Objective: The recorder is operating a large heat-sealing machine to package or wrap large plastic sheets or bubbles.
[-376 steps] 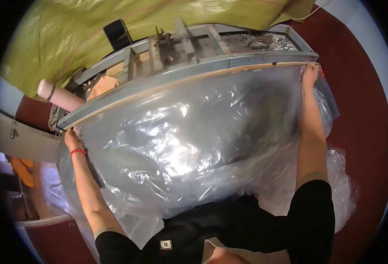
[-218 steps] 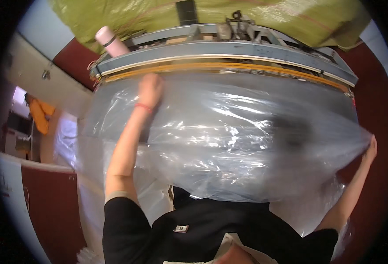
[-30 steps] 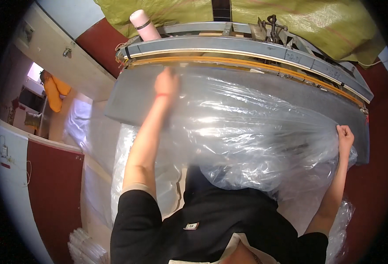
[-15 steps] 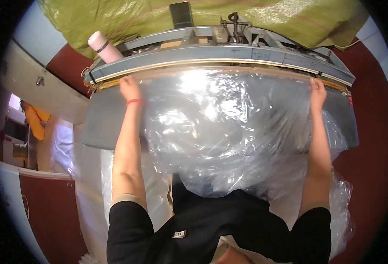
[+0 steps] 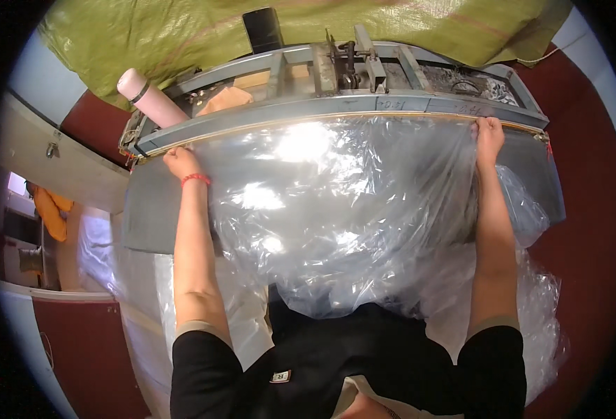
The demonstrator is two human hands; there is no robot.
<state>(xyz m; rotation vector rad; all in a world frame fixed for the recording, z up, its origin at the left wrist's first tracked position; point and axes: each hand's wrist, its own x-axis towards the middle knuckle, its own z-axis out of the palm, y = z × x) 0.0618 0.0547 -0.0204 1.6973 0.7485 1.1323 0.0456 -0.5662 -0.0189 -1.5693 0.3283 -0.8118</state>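
Observation:
A wide sheet of clear plastic film (image 5: 350, 202), perhaps a large bag, spreads over a dark grey padded board (image 5: 151, 202) and hangs toward my lap. Its far edge meets a long grey metal bar frame (image 5: 308, 110) with a pale strip along its underside. My left hand (image 5: 182, 162) is closed on the film's far left corner, close to the bar; a red band circles that wrist. At the far right corner, the fingers of my right hand (image 5: 489, 136) are pinched on the film, right against the bar.
A pink bottle (image 5: 151, 98) leans at the frame's left end. A dark phone-like slab (image 5: 262, 29) stands behind, against a yellow-green sheet (image 5: 175, 42). A metal linkage (image 5: 353, 63) rises mid-frame. More clear plastic (image 5: 538, 314) lies at right; a pale door (image 5: 63, 146) is at left.
The metal frame has tilted down toward me, and its bar now lies against the film's far edge. My left hand has come slightly nearer and leftward; both hands still grip the film.

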